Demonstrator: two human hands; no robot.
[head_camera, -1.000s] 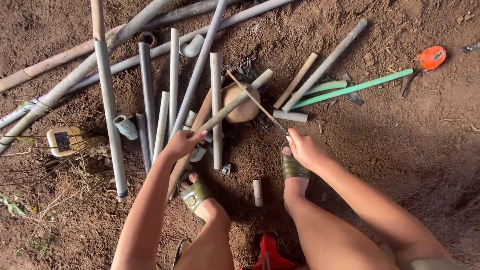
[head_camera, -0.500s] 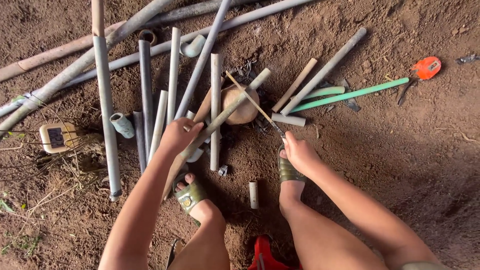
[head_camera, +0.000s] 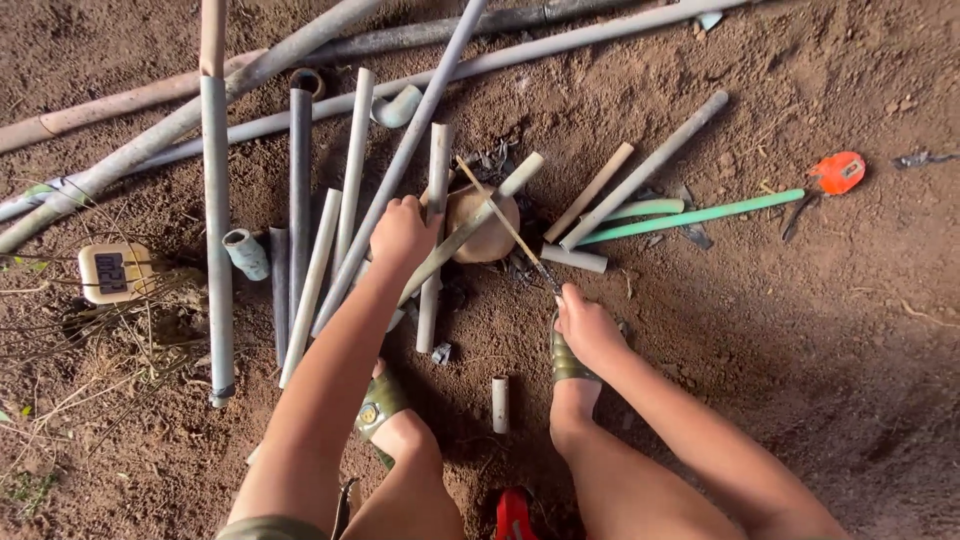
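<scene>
**Cutting a short pipe on bare ground**

Seen from above, a person squats on reddish-brown dirt (head_camera: 820, 330), knees and forearms filling the lower edge. Both feet wear green sandals (head_camera: 566, 352). Between the feet lies a short offcut of pale pipe (head_camera: 499, 403).

The right hand (head_camera: 588, 328) is closed around the handle end of a thin hacksaw blade (head_camera: 505, 225), which runs diagonally up and left. The left hand (head_camera: 402, 235) is curled over a pale grey pipe (head_camera: 470, 228), pressing it down where it rests on a round tan stone (head_camera: 483, 222). The blade crosses this pipe just above the stone, so the step in hand looks like sawing the pipe to length. A next stroke would seem to need a firm hold from the left hand and the blade kept in one line across the pipe.

Further out, many grey pipes (head_camera: 297, 190) lie roughly side by side to the left, with a small pipe elbow (head_camera: 246, 253) and a pale square box (head_camera: 112, 271) near them. To the right lie a green pipe (head_camera: 690, 215) and an orange tape measure (head_camera: 838, 172). Long pipes cross the far edge.
</scene>
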